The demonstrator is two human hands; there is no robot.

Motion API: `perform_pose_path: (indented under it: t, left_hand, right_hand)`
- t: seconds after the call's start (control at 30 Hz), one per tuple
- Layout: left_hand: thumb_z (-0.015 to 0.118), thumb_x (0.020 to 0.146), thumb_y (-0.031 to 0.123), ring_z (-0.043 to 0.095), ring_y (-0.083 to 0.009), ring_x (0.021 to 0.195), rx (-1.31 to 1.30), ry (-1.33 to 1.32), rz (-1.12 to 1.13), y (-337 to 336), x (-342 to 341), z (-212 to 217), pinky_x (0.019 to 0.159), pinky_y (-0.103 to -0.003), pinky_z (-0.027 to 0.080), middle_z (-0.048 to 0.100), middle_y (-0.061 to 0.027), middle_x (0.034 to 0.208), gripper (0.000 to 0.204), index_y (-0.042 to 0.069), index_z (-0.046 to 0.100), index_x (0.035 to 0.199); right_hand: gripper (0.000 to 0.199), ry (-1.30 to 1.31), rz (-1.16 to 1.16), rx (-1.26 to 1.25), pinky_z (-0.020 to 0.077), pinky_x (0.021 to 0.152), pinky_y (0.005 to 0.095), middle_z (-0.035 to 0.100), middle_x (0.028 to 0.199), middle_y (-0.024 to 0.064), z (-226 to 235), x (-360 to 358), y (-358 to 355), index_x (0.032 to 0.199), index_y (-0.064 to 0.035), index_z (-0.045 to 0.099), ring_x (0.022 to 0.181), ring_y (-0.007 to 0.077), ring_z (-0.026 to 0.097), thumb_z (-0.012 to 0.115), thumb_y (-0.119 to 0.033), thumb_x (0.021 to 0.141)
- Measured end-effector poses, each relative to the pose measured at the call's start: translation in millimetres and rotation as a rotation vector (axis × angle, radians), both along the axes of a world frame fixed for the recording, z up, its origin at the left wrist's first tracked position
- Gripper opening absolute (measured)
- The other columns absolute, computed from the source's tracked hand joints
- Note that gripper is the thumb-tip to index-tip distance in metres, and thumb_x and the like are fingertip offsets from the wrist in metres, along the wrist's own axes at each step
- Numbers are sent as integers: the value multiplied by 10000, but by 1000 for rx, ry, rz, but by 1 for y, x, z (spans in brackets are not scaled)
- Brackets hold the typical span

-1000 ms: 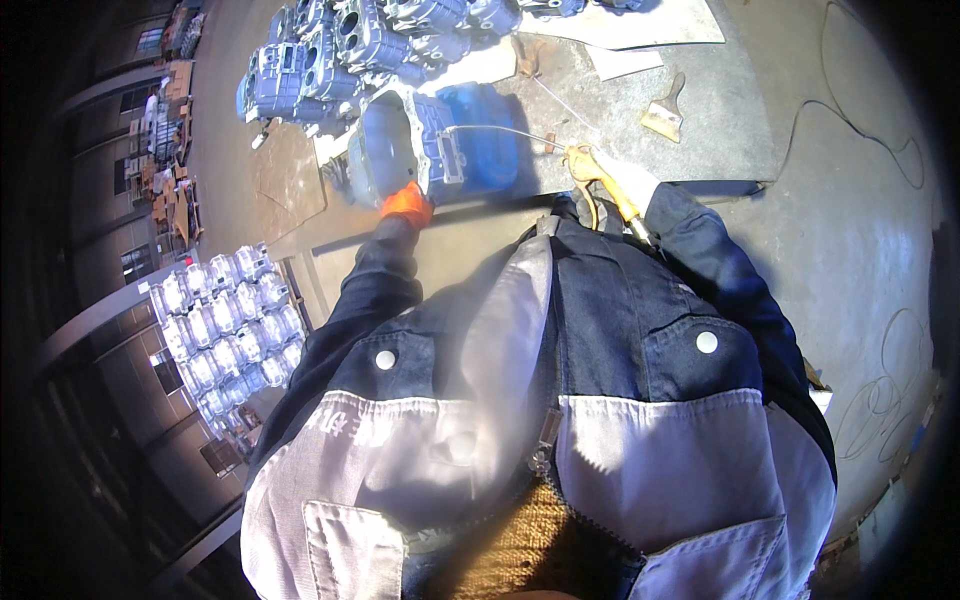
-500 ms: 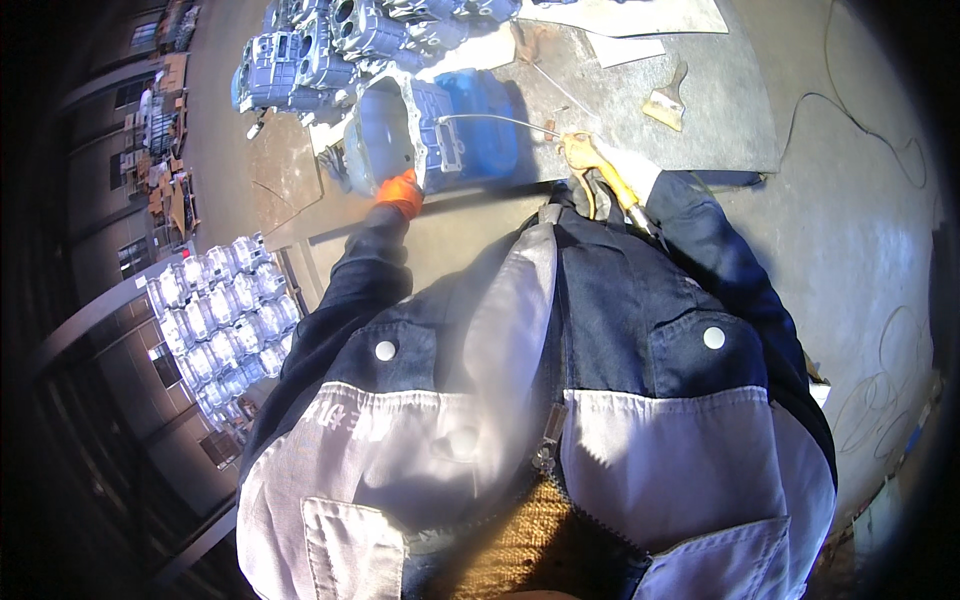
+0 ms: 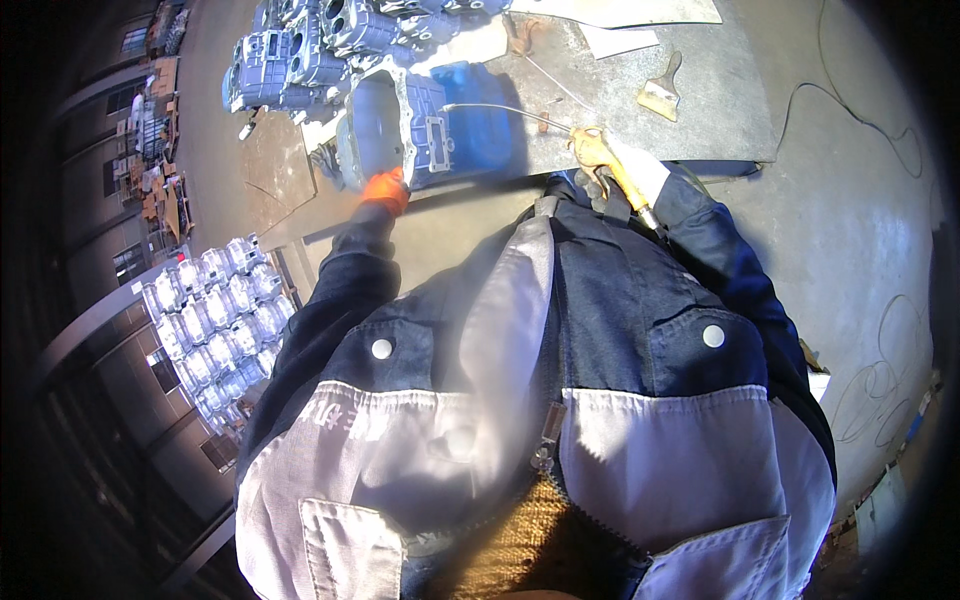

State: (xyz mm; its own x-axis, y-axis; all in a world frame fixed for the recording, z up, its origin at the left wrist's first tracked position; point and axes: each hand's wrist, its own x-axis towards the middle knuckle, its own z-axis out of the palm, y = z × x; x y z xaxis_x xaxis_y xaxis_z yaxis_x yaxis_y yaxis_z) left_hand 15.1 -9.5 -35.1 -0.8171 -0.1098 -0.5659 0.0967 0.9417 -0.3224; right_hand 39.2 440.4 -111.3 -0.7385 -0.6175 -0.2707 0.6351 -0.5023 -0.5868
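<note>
A grey metal housing (image 3: pixel 427 118) with a wide opening stands at the near edge of the table. My left hand (image 3: pixel 386 189), in an orange glove, is closed on the lower rim of that housing. My right hand (image 3: pixel 640 170), in a pale glove with dark fingers, is wrapped round a yellow air blow gun (image 3: pixel 597 150). The gun's long thin nozzle reaches left, its tip close to the right side of the housing. Against the housing's right side is a blue, rounded, plastic-looking object (image 3: pixel 485 118).
Several similar castings (image 3: pixel 340 40) crowd the table's far left. A brush (image 3: pixel 660 90) and white sheets (image 3: pixel 620 40) lie on the metal tabletop (image 3: pixel 730 110). Rows of shiny castings (image 3: pixel 220 330) stand at lower left. A hose (image 3: pixel 850 110) trails over the floor at right.
The blow gun has shifted slightly right, its nozzle tip a little higher by the housing. Its lever, earlier seen apart from the handle, no longer shows. My left hand keeps its hold.
</note>
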Motion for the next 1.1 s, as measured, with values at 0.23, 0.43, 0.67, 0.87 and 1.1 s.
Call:
perform_pose_path:
  t: [0.23, 0.43, 0.67, 0.87, 1.1]
  left_hand:
    - [431, 848, 246, 567, -381, 1039, 127, 50, 113, -4, 2, -1, 909, -451, 431, 631, -191, 1069, 358, 191, 595, 1161]
    - [400, 872, 265, 566, -387, 1046, 123, 52, 86, -5, 3, 0, 914, -442, 429, 621, -206, 1085, 357, 194, 598, 1162]
    - [421, 870, 267, 564, -390, 1057, 123, 61, 106, -10, 3, -8, 913, -433, 435, 618, -223, 1074, 339, 186, 600, 1146]
    - [451, 856, 240, 574, -379, 1028, 117, 83, 86, -7, 4, -5, 903, -432, 441, 628, -207, 1056, 337, 205, 587, 1162]
    - [457, 843, 211, 573, -372, 1026, 91, 38, 62, 0, 3, 2, 904, -429, 439, 635, -195, 1049, 352, 190, 584, 1171]
  right_hand:
    - [431, -237, -11, -330, 400, 982, 266, 501, 1215, 138, -8, 1, -11, 1306, 107, 352, 1116, 172, 505, 375, -204, 1009]
    - [415, -13, 3, 156, 423, 962, 269, 559, 1183, 139, -9, 3, -13, 1276, 101, 425, 1076, 180, 551, 378, -216, 1012]
    - [411, -92, 40, 190, 423, 948, 263, 547, 1169, 131, -26, -3, -21, 1268, 98, 418, 1052, 173, 545, 364, -221, 1015]
    - [416, -288, 3, -292, 418, 930, 262, 501, 1149, 129, -60, -4, -18, 1285, 95, 362, 1029, 166, 517, 354, -220, 1013]
    - [430, -223, 37, -198, 407, 977, 268, 524, 1181, 141, -67, -7, -18, 1283, 95, 385, 1078, 185, 531, 342, -240, 1018]
